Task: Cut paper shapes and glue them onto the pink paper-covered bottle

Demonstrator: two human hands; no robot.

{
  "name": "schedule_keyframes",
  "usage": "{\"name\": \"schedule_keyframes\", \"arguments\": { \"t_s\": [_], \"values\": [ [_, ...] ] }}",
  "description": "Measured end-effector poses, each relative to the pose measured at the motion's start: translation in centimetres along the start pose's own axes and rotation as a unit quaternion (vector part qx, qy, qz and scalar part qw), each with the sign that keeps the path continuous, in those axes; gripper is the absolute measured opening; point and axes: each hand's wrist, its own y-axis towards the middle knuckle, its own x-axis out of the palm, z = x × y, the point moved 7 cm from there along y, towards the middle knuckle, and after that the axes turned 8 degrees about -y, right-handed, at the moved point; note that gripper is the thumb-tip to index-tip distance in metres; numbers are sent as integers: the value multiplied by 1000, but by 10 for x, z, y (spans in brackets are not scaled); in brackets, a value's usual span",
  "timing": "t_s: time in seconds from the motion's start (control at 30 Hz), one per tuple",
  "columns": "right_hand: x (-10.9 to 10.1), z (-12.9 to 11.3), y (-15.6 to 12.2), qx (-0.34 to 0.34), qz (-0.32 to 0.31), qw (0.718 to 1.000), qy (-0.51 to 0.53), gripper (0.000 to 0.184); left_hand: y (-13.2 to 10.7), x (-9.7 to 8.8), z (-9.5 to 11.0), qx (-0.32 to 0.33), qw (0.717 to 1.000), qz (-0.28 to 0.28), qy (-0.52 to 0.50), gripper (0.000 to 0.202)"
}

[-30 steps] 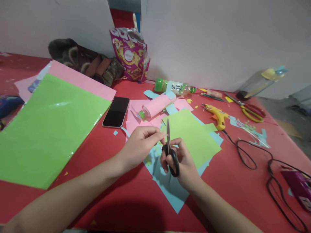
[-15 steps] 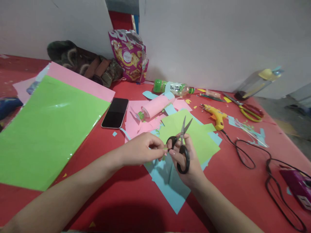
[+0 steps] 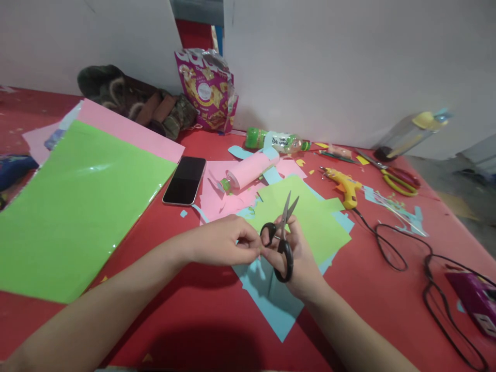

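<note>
My right hand (image 3: 298, 258) grips black-handled scissors (image 3: 282, 235), blades pointing up and away and slightly apart. My left hand (image 3: 225, 240) is closed in a pinch right beside the scissor handles, fingertips touching the right hand's fingers; what it pinches is too small to make out. Both hands hover over a light blue paper sheet (image 3: 271, 299) and a light green sheet (image 3: 310, 217) lying on the red table (image 3: 186, 310).
A large green sheet (image 3: 77, 206) over a pink one lies left, a phone (image 3: 185, 180) beside it. Further back are a pink-wrapped bottle (image 3: 248, 170), a green-capped bottle (image 3: 277, 139), a snack bag (image 3: 207, 90). Right: yellow glue gun (image 3: 344, 183), black cable (image 3: 418, 263), red-yellow scissors (image 3: 399, 178).
The scissors swung from upright and shut to tilted right with blades apart, then the blades narrowed a little. My left hand dropped lower and closed in against the right hand's fingers.
</note>
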Motion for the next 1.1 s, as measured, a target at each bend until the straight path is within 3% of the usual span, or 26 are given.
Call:
{"name": "schedule_keyframes", "arguments": {
  "t_s": [0.5,0.8,1.1],
  "values": [
    [-7,3,1,-15,47,998,-27,39,-2,-17,-1,-46,993,106,4,19],
    [-10,2,1,-17,71,997,-14,43,1,-13,3,-17,996,80,47,23],
    [-11,0,0,-23,86,996,-18,43,2,-13,5,-3,994,96,52,21]
  ]
}}
